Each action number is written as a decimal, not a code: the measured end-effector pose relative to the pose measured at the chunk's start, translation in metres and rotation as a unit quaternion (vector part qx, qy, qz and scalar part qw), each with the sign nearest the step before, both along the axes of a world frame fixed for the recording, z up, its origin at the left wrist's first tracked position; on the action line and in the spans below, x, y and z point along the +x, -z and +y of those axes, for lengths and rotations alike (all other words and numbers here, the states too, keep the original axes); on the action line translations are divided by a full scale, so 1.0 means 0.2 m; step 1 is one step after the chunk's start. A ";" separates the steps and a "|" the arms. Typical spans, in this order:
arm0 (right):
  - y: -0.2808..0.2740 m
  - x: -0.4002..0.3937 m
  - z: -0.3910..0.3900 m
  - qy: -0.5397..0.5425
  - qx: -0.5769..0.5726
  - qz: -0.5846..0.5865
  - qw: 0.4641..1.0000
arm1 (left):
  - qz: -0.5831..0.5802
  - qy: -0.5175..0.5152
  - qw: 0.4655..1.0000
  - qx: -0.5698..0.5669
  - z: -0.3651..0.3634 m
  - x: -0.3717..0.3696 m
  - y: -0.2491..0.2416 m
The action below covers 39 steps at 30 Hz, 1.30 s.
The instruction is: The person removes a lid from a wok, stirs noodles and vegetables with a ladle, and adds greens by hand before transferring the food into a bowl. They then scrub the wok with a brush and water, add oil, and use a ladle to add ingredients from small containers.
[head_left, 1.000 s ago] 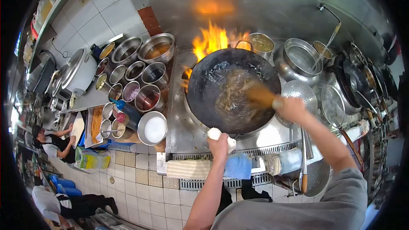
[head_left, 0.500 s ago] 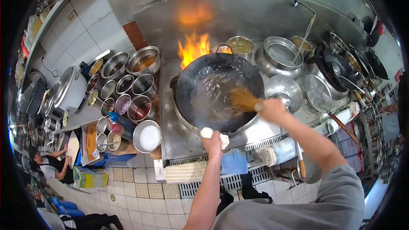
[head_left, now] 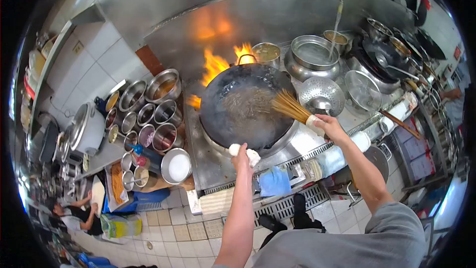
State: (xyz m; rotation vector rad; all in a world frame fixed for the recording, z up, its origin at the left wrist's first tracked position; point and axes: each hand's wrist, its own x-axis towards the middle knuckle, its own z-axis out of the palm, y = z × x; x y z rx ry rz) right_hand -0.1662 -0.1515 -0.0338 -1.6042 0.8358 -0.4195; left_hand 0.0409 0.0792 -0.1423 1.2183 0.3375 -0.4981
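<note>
Gripping the bamboo brush (head_left: 291, 106) by its wrapped handle, the right hand (head_left: 331, 128) lies right of the wok (head_left: 214, 106); bristles point left and away, over the rim. Left grip, clenched on white cloth (head_left: 253, 158), is at the near rim. Left hand (head_left: 241, 162) is nearer the wok; both forearms reach forward.

Steel back wall (head_left: 267, 17), tinted orange L of ctr. by reflected firelight (head_left: 210, 22). At far L, a wall (head_left: 111, 62) is faced w/ white tiles & fitted w/ a socket (head_left: 78, 47). Floor (head_left: 181, 248) is laid w/ pale sq. tiles; a slotted drain grate (head_left: 285, 208) is set in.
</note>
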 end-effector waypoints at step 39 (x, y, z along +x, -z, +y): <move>0.12 -0.20 0.60 -0.150 -0.141 0.043 0.978 | -0.477 0.000 0.841 0.254 0.27 -0.66 -0.58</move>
